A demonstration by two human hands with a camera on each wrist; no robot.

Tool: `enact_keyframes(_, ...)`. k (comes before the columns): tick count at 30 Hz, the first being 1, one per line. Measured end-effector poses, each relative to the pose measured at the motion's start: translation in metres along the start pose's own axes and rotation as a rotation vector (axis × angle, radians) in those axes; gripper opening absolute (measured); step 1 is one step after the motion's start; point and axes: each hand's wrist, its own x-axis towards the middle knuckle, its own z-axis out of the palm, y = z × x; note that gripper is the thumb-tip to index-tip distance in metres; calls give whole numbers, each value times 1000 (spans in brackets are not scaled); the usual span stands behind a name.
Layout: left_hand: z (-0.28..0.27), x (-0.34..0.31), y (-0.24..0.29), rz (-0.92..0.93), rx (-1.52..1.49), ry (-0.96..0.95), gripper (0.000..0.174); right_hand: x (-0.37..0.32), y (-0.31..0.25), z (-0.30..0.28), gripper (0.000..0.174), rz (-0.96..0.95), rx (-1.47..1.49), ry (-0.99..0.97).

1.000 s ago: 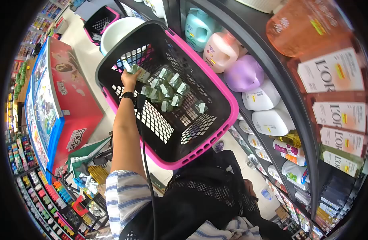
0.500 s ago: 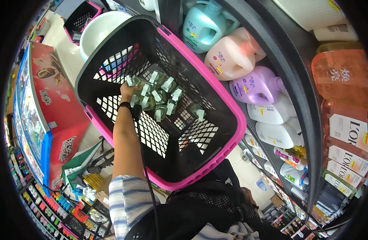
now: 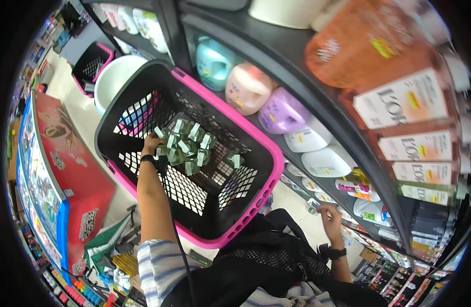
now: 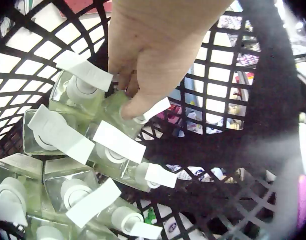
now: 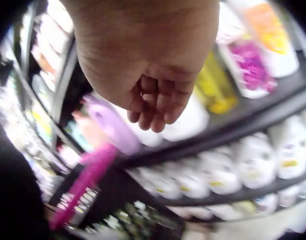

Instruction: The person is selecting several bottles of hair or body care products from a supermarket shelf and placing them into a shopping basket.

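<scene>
Inside a black shopping basket with a pink rim [image 3: 278,163], several clear green pump bottles [image 3: 187,146] with white pump heads stand packed together. One more pump bottle [image 3: 234,159] is apart from the group. At the far left of the cluster, my left hand [image 3: 152,143] reaches down into the basket. The left wrist view shows its thumb and fingers gripping a green pump bottle [image 4: 113,111], partly hidden behind the hand, with neighbouring bottles close against it. My right hand [image 3: 330,221] is raised beside the shelf, fingers loosely curled, holding nothing; the right wrist view is blurred.
Shelving on the right carries teal, pink and purple jugs [image 3: 282,110], white bottles [image 3: 327,161] and large orange bottles [image 3: 358,46]. A red freezer [image 3: 77,153] is to the left. Beyond the basket are a white tub [image 3: 117,77] and another basket [image 3: 89,66]. A cable [image 3: 181,240] runs along my left arm.
My left hand lowered a pump bottle from above the basket into the cluster's left side. My right hand rose from low beside my body toward the shelf. The head view shifted.
</scene>
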Motion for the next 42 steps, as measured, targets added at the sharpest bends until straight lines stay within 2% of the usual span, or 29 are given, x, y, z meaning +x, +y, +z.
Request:
enact_keyframes(2,-9,-3,11,14,150,78,61,18,-93,-34,15,-261,37,75)
enact_keyframes(3,-13,3,11,16,249,154,64,20,-126,-53,12,-518,35,174)
enact_keyframes(4,-17,13,6,49,335,247,56,13,-159,-70,12,-710,125,318)
enact_keyframes(5,-18,-4,28,65,372,255,42,7,-159,-91,12,-711,124,348)
enact_keyframes(6,-13,-18,46,96,396,318,35,0,-150,-112,8,-1188,220,475)
enact_keyframes(7,-10,-31,60,128,420,387,28,-4,-169,-119,9,-1453,586,566)
enact_keyframes(9,-15,-43,79,241,493,225,23,-13,-208,-133,15,-2143,1084,754)
enact_keyframes(11,-9,-61,103,456,784,136,30,-57,-213,-153,9,-2212,1294,684)
enact_keyframes(12,9,-100,119,524,561,168,34,-100,-207,-159,15,-1880,1377,577)
enact_keyframes(13,17,-116,131,440,605,131,41,-115,-199,-164,18,-1723,1404,544)
enact_keyframes(14,33,-159,159,491,627,81,39,-132,-189,-169,20,-1572,1424,500)
enact_keyframes(19,148,-349,271,867,741,66,35,-104,-158,-206,13,-2085,858,798)
enact_keyframes(21,199,-408,308,963,611,-77,35,-121,-132,-225,24,-2024,635,801)
enact_keyframes(24,270,-501,362,998,494,-437,35,-153,-115,-249,50,-2002,581,1164)
enact_keyframes(25,286,-522,376,1095,540,-569,33,-163,-108,-253,50,-1997,581,1178)
enact_keyframes(27,322,-561,400,1198,473,-712,30,-181,-92,-261,48,-1983,601,931)
enact_keyframes(29,359,-589,423,1286,360,-719,30,-186,-73,-270,43,-2050,565,974)
enact_keyframes(30,378,-603,437,1259,244,-730,31,-197,-56,-276,40,-1959,397,929)
enact_keyframes(31,396,-610,450,1270,176,-668,34,-209,-40,-284,37,-1859,236,880)
enact_keyframes(32,415,-608,466,1477,181,-499,36,-223,-24,-292,31,-1742,129,797)
enact_keyframes(33,437,-600,481,1567,62,-401,37,-224,-15,-290,31,-1745,125,795)
enact_keyframes(34,456,-579,499,1641,23,-210,43,-219,-5,-282,15,-1733,309,988)
enact_keyframes(35,468,-583,513,1636,102,6,46,-218,-11,-276,8,-1587,457,1271)
enact_keyframes(36,484,-569,530,1758,132,169,54,-216,-16,-270,23,-1395,624,1505)
enact_keyframes(37,497,-559,541,1763,121,176,54,-210,-3,-273,17,-1398,580,1489)
enact_keyframes(38,509,-551,548,1699,201,346,59,-210,9,-271,10,-1279,500,1475)
enact_keyframes(39,520,-544,552,1624,280,511,64,-209,23,-271,9,-1258,463,1397)
enact_keyframes(41,534,-538,557,1651,225,583,67,-213,38,-277,10,-1150,424,1237)
enact_keyframes(42,536,-536,558,1632,339,681,67,-214,45,-282,10,-1154,424,1239)
